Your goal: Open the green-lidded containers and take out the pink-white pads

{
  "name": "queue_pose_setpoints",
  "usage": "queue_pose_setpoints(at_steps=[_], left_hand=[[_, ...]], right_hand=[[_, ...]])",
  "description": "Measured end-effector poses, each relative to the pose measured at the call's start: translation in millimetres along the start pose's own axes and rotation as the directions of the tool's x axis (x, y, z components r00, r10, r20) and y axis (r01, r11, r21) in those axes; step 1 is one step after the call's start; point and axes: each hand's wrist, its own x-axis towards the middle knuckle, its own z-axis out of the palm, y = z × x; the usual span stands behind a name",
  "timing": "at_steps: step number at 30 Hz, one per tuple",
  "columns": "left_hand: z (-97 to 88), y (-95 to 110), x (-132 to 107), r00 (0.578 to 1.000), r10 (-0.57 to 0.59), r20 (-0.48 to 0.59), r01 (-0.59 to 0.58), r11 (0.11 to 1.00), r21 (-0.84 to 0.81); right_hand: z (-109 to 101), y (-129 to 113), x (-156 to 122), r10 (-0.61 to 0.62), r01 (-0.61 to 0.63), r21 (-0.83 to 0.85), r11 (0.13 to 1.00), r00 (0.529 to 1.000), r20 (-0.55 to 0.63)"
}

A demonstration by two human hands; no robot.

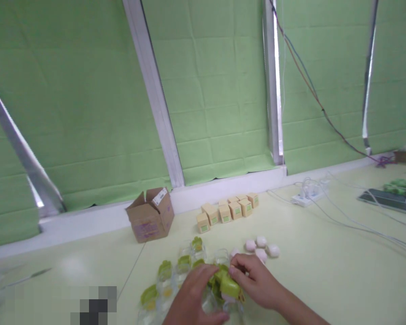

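A glossy green plastic piece point(230, 287) is between my hands, with a pale pink part showing beneath it. My right hand point(257, 280) is closed, pinching the piece from its right side. From the left, my left hand point(193, 298) curves around the green parts; its index fingertip meets them and its thumb lies lower down. What the other left fingers touch is hidden. Clear plastic cups stand beside my left hand, several with green pieces such as this green rim point(149, 295). Beyond my right hand lie several pale pink rounded pieces point(261, 241).
An open cardboard box point(150, 221) stands at the back left. Several small tan boxes point(225, 213) with green labels are grouped near the wall. A white power strip point(307, 195) trails cables to the right. A dark flat tray point(389, 201) lies at the far right.
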Motion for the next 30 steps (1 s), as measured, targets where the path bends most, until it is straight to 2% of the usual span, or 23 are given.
queue_pose_setpoints(at_steps=[3,6,10,12,17,19,22,25,30], left_hand=[[15.0,2.5,3.6,0.994,0.109,0.031,-0.108,0.994,-0.004],[22.7,2.6,6.8,0.977,0.212,-0.002,-0.212,0.977,-0.03],[22.1,4.7,9.9,0.925,0.374,-0.066,-0.378,0.924,-0.065],[21.0,6.2,10.7,0.903,0.42,-0.088,-0.425,0.903,-0.062],[22.8,9.0,11.2,0.852,0.49,-0.184,-0.505,0.862,-0.044],[23.0,11.2,11.0,0.851,0.475,-0.225,-0.499,0.865,-0.058],[20.8,15.5,10.5,0.881,0.396,-0.26,-0.428,0.9,-0.078],[20.5,15.5,9.0,0.911,0.3,-0.283,-0.331,0.941,-0.068],[30.7,-1.1,3.4,0.906,0.218,-0.363,-0.201,0.976,0.084]], right_hand=[[2.6,0.4,-0.4,0.019,-0.021,0.079,0.997,0.999,0.026],[6.6,2.3,-0.8,0.065,-0.073,0.189,0.979,0.997,0.049],[12.5,6.1,-1.5,0.126,-0.151,0.34,0.928,0.987,0.096],[14.2,6.8,-1.5,0.156,-0.193,0.392,0.899,0.98,0.126],[11.8,0.4,-0.4,0.191,-0.239,0.381,0.893,0.968,0.16],[8.8,-3.6,-0.3,0.155,-0.191,0.345,0.919,0.979,0.129],[4.8,-7.0,-1.1,0.079,-0.095,0.29,0.952,0.995,0.065],[3.6,-7.0,-3.0,0.07,-0.106,0.351,0.93,0.991,0.113],[6.5,-6.3,-6.2,0.044,-0.102,0.383,0.918,0.987,0.156]])
